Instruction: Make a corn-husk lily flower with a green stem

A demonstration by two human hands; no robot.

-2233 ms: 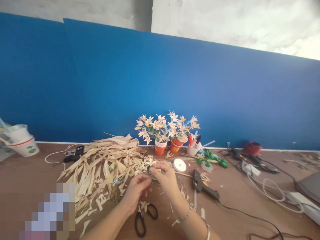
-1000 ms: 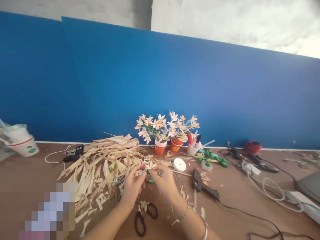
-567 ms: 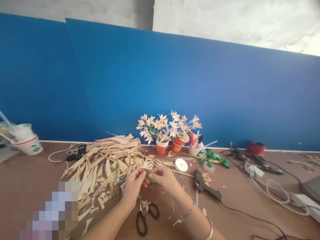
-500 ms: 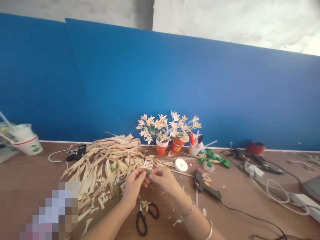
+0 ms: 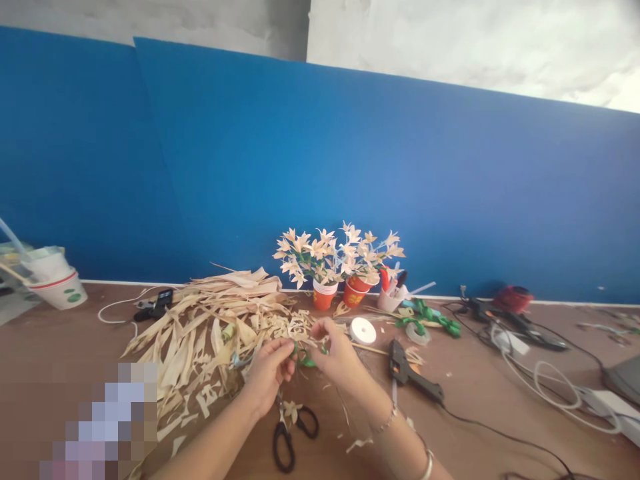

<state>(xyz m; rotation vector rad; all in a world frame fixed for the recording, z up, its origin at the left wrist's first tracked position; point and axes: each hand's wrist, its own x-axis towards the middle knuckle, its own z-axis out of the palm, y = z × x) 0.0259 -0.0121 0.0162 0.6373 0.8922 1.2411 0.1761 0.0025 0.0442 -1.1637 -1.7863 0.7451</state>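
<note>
My left hand (image 5: 273, 367) pinches a narrow green strip (image 5: 306, 360) between thumb and fingertips. The strip curls from there toward my right hand (image 5: 336, 355), whose thumb and index finger are spread apart beside it. Whether the other right fingers touch the strip is hidden. Below the hands lie black-handled scissors (image 5: 284, 447) with a small pale flower (image 5: 291, 411) on them. A heap of dry, pale husk strips (image 5: 200, 333) spreads to the left and behind. A white roll (image 5: 363, 331) rests just beyond my right hand.
Pale flowers stand in orange paper cups (image 5: 325, 295) against the blue panel (image 5: 350, 153). A black glue gun (image 5: 415, 377) lies on the right, its cord running along the brown table (image 5: 480, 380). Farther right are white cables (image 5: 540, 380); a white cup (image 5: 57, 290) stands far left.
My right hand has moved up and right, off the left fingertips, and its fingers have opened. More of the green strip shows between the hands. My left hand keeps its pinch.
</note>
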